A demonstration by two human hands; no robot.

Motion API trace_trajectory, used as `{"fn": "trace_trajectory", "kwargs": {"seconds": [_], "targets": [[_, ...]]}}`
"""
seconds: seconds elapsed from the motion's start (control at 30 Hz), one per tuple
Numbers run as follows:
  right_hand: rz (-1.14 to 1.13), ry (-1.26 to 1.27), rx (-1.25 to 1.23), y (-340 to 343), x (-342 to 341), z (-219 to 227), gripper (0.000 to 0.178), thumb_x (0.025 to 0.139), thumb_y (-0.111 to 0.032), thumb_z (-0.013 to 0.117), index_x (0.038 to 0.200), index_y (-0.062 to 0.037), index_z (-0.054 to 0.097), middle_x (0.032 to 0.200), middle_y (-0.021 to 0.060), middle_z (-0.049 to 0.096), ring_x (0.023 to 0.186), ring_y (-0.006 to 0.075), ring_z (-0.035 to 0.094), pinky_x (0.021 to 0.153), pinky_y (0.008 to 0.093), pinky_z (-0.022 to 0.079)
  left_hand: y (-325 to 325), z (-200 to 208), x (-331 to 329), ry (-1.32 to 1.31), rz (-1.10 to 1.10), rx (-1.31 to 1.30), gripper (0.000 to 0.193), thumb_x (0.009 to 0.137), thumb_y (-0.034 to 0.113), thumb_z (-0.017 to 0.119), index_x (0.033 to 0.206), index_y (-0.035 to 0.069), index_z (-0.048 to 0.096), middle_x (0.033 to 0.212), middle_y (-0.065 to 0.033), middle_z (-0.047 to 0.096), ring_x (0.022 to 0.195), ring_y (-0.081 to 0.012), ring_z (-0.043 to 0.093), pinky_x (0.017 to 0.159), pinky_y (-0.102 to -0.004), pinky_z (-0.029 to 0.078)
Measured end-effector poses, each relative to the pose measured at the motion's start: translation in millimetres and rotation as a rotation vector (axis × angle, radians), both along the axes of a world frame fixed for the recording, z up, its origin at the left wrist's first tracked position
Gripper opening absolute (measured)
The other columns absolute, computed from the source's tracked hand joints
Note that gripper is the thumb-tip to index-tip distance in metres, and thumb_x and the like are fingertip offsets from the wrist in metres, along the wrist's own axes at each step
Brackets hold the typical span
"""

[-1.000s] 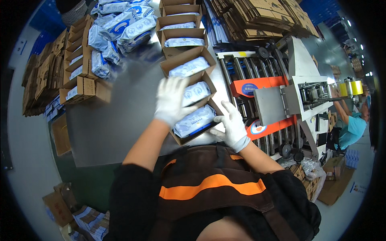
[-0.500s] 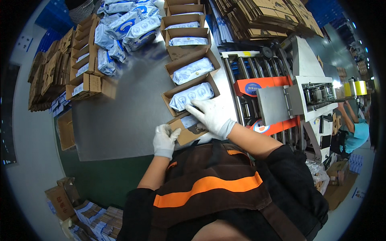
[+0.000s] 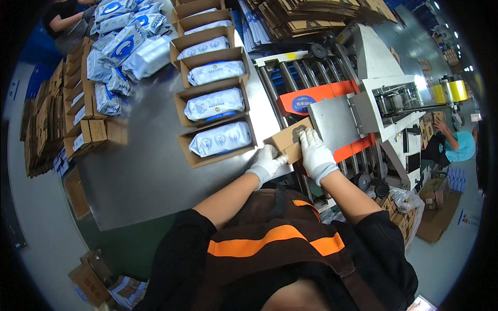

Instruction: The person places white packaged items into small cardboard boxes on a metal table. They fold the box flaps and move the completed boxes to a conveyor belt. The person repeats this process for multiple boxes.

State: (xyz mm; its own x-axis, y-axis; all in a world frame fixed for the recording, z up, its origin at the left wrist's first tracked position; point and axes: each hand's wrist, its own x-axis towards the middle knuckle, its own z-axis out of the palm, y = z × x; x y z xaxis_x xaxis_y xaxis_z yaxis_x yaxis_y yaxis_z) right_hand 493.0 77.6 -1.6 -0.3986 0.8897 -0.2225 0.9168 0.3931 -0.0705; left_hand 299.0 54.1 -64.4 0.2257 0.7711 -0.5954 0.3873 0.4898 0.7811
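Note:
A brown cardboard box (image 3: pixel 288 139) is between my gloved hands at the table's right edge, beside the roller conveyor of the white sealing machine. My left hand (image 3: pixel 267 163), in a white glove, closes on the box's near left end. My right hand (image 3: pixel 316 154) grips its right side from above, fingers on the dark print. Both hands hide part of the box, and what is inside does not show. Left of it, a row of open cardboard boxes (image 3: pixel 193 158) runs away from me, the nearer ones each with a white-and-blue soft pack (image 3: pixel 220 139).
A heap of similar packs (image 3: pixel 124 46) lies on the metal table (image 3: pixel 140 171). More boxes (image 3: pixel 98 129) and flattened cardboard (image 3: pixel 46 119) stand left. Right are the roller conveyor (image 3: pixel 295 75), its orange guide (image 3: pixel 316 96) and the metal plate (image 3: pixel 334 122). Other people work at far left and right.
Both hands have carried the cardboard box from the near end of the row rightward to the conveyor. Its flaps look closed now. My view has shifted right.

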Motion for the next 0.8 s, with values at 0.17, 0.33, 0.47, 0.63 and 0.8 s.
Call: {"fn": "trace_trajectory", "kwargs": {"seconds": [0.17,0.33,0.47,0.63,0.8], "targets": [[-0.324,0.678,-0.273,22,-72,54,0.058,0.084,-0.042,0.081,0.114,0.0037,0.061,0.104,0.0219,0.068,0.097,0.0318,0.069,0.087,0.0395,0.055,-74,74,-93,-0.062,-0.369,0.269,0.036,0.097,0.039,0.072,0.117,0.009,0.075,0.114,-0.0138,0.076,0.110,-0.0277,0.071,0.098,-0.0368,0.053],[-0.524,0.795,-0.304,-15,-124,-4,0.054,0.079,-0.047,0.087,0.080,-0.0043,0.054,0.070,0.0077,0.057,0.064,0.0200,0.054,0.060,0.0381,0.047,-162,88,-208,0.410,0.465,0.678,0.075,0.074,0.037,0.096,0.127,0.000,0.059,0.088,-0.0072,0.061,0.082,-0.0197,0.065,0.071,-0.0364,0.055],[-0.580,1.174,-0.573,-51,-117,-11,0.050,0.084,-0.039,0.087,0.071,-0.0089,0.050,0.063,-0.0007,0.051,0.061,0.0071,0.046,0.055,0.0296,0.044,-157,78,-223,0.254,0.400,0.430,0.107,0.070,0.053,0.094,0.148,-0.004,0.047,0.126,-0.0169,0.058,0.116,-0.0286,0.061,0.100,-0.0436,0.052],[0.109,0.632,-0.449,-64,-132,11,0.038,0.092,-0.040,0.075,0.085,-0.0052,0.063,0.080,0.0138,0.065,0.074,0.0293,0.066,0.070,0.0411,0.054,-147,59,-219,0.541,-0.153,0.816,0.060,0.084,0.053,0.077,0.125,0.010,0.071,0.116,-0.0119,0.066,0.105,-0.0328,0.064,0.091,-0.0453,0.052],[0.338,0.187,-0.515,-31,-180,-3,0.033,0.099,-0.041,0.063,0.103,-0.0088,0.067,0.093,0.0184,0.072,0.087,0.0391,0.071,0.075,0.0484,0.056,-112,59,-226,0.435,-0.039,0.593,0.032,0.084,0.041,0.080,0.097,0.011,0.076,0.109,-0.0116,0.069,0.092,-0.0353,0.066,0.081,-0.0482,0.054]]}}
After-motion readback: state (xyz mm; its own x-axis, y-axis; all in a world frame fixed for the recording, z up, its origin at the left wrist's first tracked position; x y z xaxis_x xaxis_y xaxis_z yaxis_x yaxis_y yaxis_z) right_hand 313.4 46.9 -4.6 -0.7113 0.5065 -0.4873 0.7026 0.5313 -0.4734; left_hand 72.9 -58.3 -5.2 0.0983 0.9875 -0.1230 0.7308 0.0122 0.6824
